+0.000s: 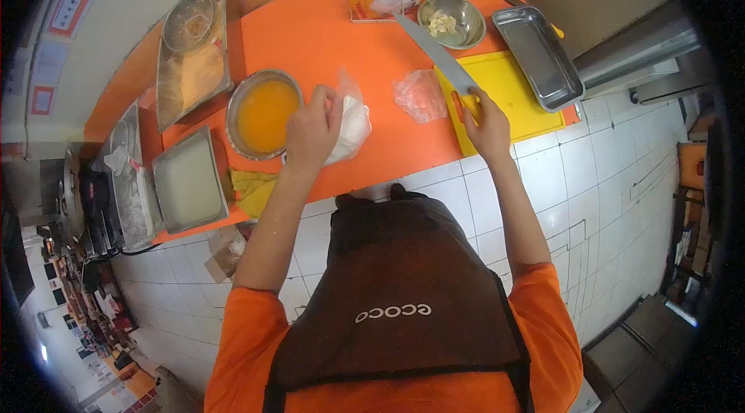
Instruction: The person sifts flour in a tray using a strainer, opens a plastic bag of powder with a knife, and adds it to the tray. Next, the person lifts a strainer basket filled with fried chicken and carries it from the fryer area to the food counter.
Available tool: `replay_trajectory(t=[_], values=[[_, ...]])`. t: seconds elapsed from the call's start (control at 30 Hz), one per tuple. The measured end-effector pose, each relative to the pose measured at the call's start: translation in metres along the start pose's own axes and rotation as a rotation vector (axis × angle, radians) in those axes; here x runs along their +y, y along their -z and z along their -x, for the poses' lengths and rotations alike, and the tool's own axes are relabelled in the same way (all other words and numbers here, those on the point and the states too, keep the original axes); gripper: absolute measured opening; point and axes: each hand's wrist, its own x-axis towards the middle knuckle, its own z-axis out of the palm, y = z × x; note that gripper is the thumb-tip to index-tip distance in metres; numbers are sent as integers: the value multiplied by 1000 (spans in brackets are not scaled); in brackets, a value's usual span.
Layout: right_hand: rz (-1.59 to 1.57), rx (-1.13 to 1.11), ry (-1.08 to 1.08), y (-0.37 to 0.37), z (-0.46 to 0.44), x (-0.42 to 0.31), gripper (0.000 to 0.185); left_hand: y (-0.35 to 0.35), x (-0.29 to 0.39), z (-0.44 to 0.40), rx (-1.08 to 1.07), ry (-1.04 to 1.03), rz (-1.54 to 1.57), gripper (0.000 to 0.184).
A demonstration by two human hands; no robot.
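My left hand (312, 132) is closed on a clear plastic bag (354, 127) with something white in it, held at the front of the orange table (326, 40). What exactly fills the bag I cannot make out. In my right hand (489, 127) is a long knife (434, 52); my fingers wrap its orange-yellow handle, and the blade points away and to the left. This hand is over the near part of a yellow cutting board (535, 114). Between my hands lies a crumpled piece of clear plastic (419, 96).
Left of the bag stands a metal bowl (230, 122) of orange liquid, near a yellow cloth (253, 189), a pan (219, 207) of pale liquid and a breading tray (164, 95). A steel bowl (471, 21), steel tray (535, 56) and white rack (349, 5) are at the back.
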Motion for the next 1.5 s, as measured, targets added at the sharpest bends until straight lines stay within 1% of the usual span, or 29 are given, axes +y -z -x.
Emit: replay_trajectory(t=[0.1,0.13,0.23,0.3,0.37,0.4,0.5,0.6,0.63,0.73,0.83,0.93,0.97,1.03,1.07,1.17,1.27,1.3,1.33,1.37,1.4,1.47,1.5], values=[[63,-142,-53,12,20,46,39,6,6,1,-47,-59,-13,34],[75,-174,-11,17,19,55,39,6,6,2,-60,-82,-25,38],[121,-274,109,26,16,75,39,3,2,8,-55,-81,-68,41],[170,-342,191,24,6,85,39,3,-1,12,-93,-32,-116,40],[164,-266,258,21,0,90,38,2,0,13,-102,8,-152,37],[160,-229,295,21,-3,88,37,2,2,13,-91,25,-164,35],[158,-164,279,19,-9,76,33,-2,3,16,-69,90,-206,29],[8,-128,200,1,-9,50,31,-6,1,15,-61,118,-207,26],[-54,-128,223,-10,-6,38,30,-7,0,16,-65,118,-200,26],[12,-77,352,-29,9,0,29,-9,-5,19,-67,63,-119,23],[-170,-160,344,-44,18,-24,28,-4,-1,23,-30,23,58,18],[-305,-248,227,-40,29,-49,30,9,-3,27,-11,109,133,12],[-328,-250,220,-40,32,-51,28,16,0,29,-1,94,167,11],[-463,-322,42,-34,36,-57,24,38,11,34,30,67,222,9],[-532,-366,-43,-34,38,-59,23,50,16,39,3,51,220,9],[-704,-489,-187,-62,53,-40,32,91,30,55,-40,7,198,8],[-1357,-947,-644,-57,41,-83,52,132,34,71,-42,-98,201,9],[-1407,-1118,-727,-74,49,-81,69,144,30,78,-38,-147,211,9],[-1506,-1215,-863,-75,51,-104,74,157,27,84,-33,-201,221,9],[-1558,-1308,-955,-78,54,-125,73,174,27,87,-2,-296,114,12],[-1562,-1370,-996,-85,63,-146,72,184,21,97,25,-325,128,13],[-1552,-1474,-1048,-97,81,-189,69,205,4,118,80,-384,152,17],[-1531,-1514,-1051,-103,91,-212,68,214,-6,128,145,-464,92,20]])
